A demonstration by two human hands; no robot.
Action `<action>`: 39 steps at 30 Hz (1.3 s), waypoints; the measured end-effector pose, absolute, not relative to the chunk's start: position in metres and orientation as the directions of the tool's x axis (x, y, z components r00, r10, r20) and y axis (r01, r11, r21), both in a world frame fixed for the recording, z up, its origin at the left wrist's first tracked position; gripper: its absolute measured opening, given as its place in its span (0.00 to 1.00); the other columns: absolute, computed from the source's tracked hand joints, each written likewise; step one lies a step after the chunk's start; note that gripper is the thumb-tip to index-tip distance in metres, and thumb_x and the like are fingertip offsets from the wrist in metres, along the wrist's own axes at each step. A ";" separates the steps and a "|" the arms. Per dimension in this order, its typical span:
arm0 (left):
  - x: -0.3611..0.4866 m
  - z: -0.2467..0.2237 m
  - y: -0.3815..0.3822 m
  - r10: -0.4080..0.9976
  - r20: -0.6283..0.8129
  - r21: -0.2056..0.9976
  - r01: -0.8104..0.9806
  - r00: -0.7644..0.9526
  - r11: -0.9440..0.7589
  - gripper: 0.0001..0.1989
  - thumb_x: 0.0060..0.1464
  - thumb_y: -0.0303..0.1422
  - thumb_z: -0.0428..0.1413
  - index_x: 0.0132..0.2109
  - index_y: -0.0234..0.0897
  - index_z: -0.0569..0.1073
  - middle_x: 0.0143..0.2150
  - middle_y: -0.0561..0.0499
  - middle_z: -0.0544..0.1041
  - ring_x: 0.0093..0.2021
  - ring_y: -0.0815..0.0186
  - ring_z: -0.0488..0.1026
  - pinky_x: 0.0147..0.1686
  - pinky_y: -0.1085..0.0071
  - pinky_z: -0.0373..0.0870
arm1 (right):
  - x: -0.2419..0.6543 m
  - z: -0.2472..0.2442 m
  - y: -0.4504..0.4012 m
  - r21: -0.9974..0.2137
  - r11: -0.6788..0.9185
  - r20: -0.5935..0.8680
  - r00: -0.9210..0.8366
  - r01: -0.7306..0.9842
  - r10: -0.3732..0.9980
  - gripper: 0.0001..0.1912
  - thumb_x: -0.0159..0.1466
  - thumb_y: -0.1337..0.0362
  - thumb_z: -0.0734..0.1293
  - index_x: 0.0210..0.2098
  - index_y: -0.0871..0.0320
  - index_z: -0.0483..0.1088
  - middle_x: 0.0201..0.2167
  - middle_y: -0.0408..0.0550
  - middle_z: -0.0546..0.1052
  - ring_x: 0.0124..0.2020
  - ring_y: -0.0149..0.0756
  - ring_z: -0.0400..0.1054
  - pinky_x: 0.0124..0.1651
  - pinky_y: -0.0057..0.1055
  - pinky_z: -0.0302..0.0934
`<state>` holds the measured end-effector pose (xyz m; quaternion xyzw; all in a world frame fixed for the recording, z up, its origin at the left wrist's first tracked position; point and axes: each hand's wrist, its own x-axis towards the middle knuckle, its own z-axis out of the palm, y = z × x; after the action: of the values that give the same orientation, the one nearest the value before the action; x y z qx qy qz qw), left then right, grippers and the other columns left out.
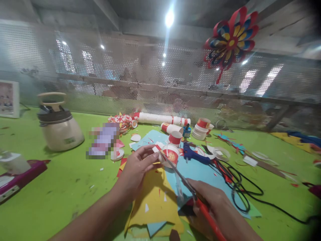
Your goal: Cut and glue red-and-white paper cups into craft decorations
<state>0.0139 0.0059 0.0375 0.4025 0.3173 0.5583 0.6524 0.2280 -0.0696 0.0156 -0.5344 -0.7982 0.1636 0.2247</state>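
Observation:
Near the middle, my left hand [140, 167] pinches a small white and red paper piece [155, 149] between thumb and fingers. My right hand [215, 204] is wrapped round the red handle of a pair of scissors [184, 180], whose blades reach up and left to the paper piece. Right behind the blade tips stands a red and white paper cup [171, 154], with a smaller red cup [175, 138] on it. Yellow paper [155, 201] with white scraps lies beneath my hands, partly over light blue paper [198, 174].
A blue glue gun [195, 154] with a black cable [250, 192] lies at the right. White-and-red paper tubes [160, 118] and stacked cups [200, 129] stand behind. At the left are a kettle [60, 130], a blurred phone [104, 140] and a purple power strip [23, 180].

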 end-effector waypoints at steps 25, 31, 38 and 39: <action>0.011 0.042 0.004 0.981 0.008 0.863 -0.497 0.192 0.090 0.13 0.51 0.32 0.62 0.43 0.33 0.72 0.35 0.46 0.78 0.36 0.63 0.75 0.39 0.65 0.72 | 0.225 0.019 -0.069 -0.536 0.371 0.191 -0.320 0.758 0.928 0.11 0.64 0.63 0.59 0.43 0.52 0.71 0.35 0.45 0.78 0.35 0.38 0.70 0.38 0.31 0.62; 0.012 0.041 0.006 0.985 0.007 0.864 -0.496 0.173 0.081 0.15 0.46 0.32 0.65 0.41 0.32 0.74 0.36 0.47 0.77 0.35 0.64 0.75 0.40 0.65 0.72 | 0.225 0.021 -0.069 -0.524 0.380 0.185 -0.334 0.762 0.924 0.14 0.63 0.64 0.58 0.46 0.53 0.70 0.37 0.46 0.78 0.36 0.40 0.70 0.39 0.33 0.62; 0.014 0.041 0.004 0.985 0.004 0.843 -0.530 0.171 0.088 0.14 0.44 0.30 0.66 0.39 0.31 0.74 0.38 0.45 0.76 0.37 0.62 0.75 0.39 0.64 0.73 | 0.224 0.021 -0.070 -0.538 0.396 0.222 -0.327 0.744 0.918 0.14 0.61 0.67 0.58 0.43 0.54 0.70 0.35 0.45 0.78 0.34 0.38 0.70 0.37 0.31 0.62; 0.014 0.041 0.004 0.985 0.000 0.840 -0.535 0.175 0.095 0.14 0.44 0.30 0.66 0.39 0.31 0.74 0.38 0.45 0.76 0.37 0.62 0.75 0.39 0.64 0.73 | 0.224 0.020 -0.070 -0.536 0.392 0.222 -0.323 0.748 0.920 0.15 0.60 0.69 0.58 0.43 0.53 0.70 0.34 0.44 0.78 0.34 0.38 0.70 0.37 0.31 0.62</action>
<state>0.0138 0.0036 0.0415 0.3664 0.3069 0.5643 0.6731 0.2240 -0.0702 0.0201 -0.5243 -0.7953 0.1708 0.2519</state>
